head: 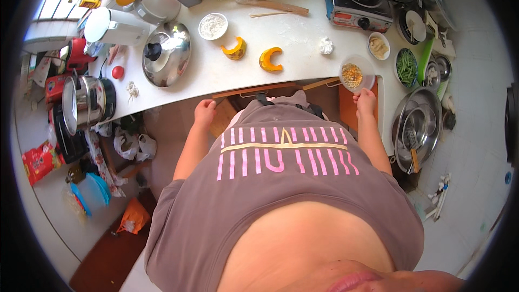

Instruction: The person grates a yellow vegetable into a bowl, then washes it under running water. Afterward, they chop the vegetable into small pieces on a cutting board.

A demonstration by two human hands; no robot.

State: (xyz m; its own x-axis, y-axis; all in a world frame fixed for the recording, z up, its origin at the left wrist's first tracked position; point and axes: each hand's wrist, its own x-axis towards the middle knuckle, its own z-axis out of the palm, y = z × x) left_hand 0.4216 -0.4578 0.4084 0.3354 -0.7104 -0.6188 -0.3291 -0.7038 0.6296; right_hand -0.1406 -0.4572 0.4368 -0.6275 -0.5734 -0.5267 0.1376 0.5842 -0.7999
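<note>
My right hand (365,101) grips the near rim of a translucent plastic bowl (368,74) at the counter's front edge. Mixed yellow and orange grains or chopped bits (352,75) lie in it. My left hand (205,111) hangs before the counter edge, its fingers curled, with nothing visible in it. Two curved pumpkin pieces, one on the left (237,50) and one on the right (271,60), rest on the white counter (284,38). Behind them stands a bowl of white powder (213,26). A crumpled white lump (326,46) sits left of the held bowl.
A gas stove (361,16) carries a large pan at the back right. Right of me are a bowl of cut green beans (406,67) and nested steel basins (399,129). A steel lid (167,61) and a steel pot (87,97) stand left. A cabinet door (361,105) hangs open below.
</note>
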